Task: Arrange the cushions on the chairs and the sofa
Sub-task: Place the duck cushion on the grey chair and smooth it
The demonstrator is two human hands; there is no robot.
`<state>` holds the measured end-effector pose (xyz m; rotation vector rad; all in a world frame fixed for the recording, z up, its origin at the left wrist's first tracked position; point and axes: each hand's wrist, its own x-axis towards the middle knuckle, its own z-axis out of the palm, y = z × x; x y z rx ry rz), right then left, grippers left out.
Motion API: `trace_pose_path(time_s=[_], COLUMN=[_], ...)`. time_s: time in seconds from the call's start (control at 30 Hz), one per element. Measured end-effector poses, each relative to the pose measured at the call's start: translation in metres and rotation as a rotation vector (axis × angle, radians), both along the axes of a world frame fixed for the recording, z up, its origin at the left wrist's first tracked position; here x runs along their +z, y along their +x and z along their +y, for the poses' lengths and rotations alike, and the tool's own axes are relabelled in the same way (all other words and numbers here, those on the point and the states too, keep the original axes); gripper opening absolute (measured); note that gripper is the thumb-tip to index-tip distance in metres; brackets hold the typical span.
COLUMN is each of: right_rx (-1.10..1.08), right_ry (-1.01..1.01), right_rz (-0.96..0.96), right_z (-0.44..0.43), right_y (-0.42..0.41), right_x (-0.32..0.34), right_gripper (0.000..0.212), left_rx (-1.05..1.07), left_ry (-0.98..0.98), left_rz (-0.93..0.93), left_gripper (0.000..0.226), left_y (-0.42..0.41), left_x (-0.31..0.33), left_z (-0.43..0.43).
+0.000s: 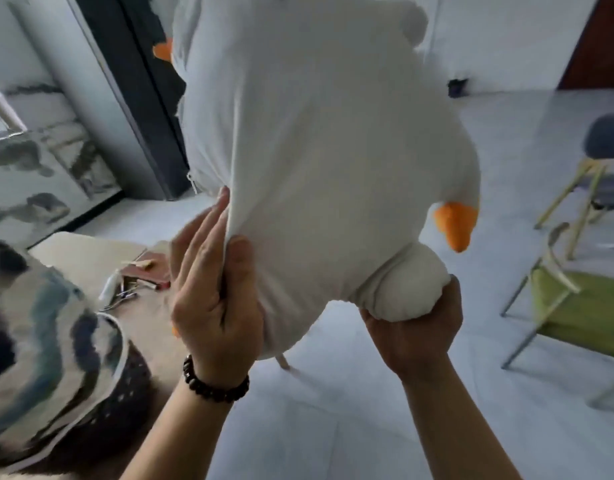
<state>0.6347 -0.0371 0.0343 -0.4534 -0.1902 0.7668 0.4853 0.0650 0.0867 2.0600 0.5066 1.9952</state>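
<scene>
A big white plush cushion [309, 133] with orange feet fills the upper middle of the head view, lifted in the air. My left hand [213, 289] pinches a fold of its fabric at the lower left edge, thumb over the cloth. My right hand [414, 327] grips a round white stub at its lower right from below. A patterned blue, grey and white cushion [38, 344] lies at the lower left on a dark seat. A chair with a green seat [579, 306] stands at the right, and a chair with a dark blue seat [607, 140] stands behind it.
A low beige table [87, 254] at the left holds a reddish book and small items. A dark door frame [142, 98] and marble-patterned wall stand behind it. Pale tiled floor [350, 410] spreads below and to the right.
</scene>
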Motion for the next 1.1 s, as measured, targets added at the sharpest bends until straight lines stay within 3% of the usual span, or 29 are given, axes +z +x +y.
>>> trace_pose_path(time_s=[0.17,0.3,0.6,0.8,0.9,0.97,1.1], right_rx=[-0.127,-0.160,-0.301,-0.417,-0.457,-0.538,-0.671], right_ry=[-0.048,-0.035,-0.135,-0.179,-0.091,-0.153,-0.254], right_rz=[0.053,0.136,0.055,-0.056,-0.118,-0.139,-0.094], right_z=[-0.033,-0.043,0.023,0.077,0.090,0.097,0.101], right_y=[0.129,0.217,0.407,0.553,0.616,0.663,0.763], right_x=[-0.019,-0.036,-0.091,-0.066,-0.048,-0.046,-0.076], right_gripper=[0.057,0.056,0.065,0.061,0.083,0.088,0.073], left_rx=[-0.247,-0.361,-0.612,-0.759,-0.835,-0.913,-1.032], left_ry=[-0.321,-0.470,-0.635,-0.746,-0.753,-0.756,-0.737], left_rz=[0.021,0.073,0.128,0.119,0.168,0.220,0.320], left_gripper=[0.050,0.059,0.040,0.034,0.032,0.036,0.040], left_y=[0.154,0.250,0.470,0.643,0.727,0.787,0.906], left_x=[-0.022,-0.036,-0.098,-0.083,-0.071,-0.073,-0.096], left_z=[-0.012,-0.006,0.087,0.162,0.182,0.184,0.175])
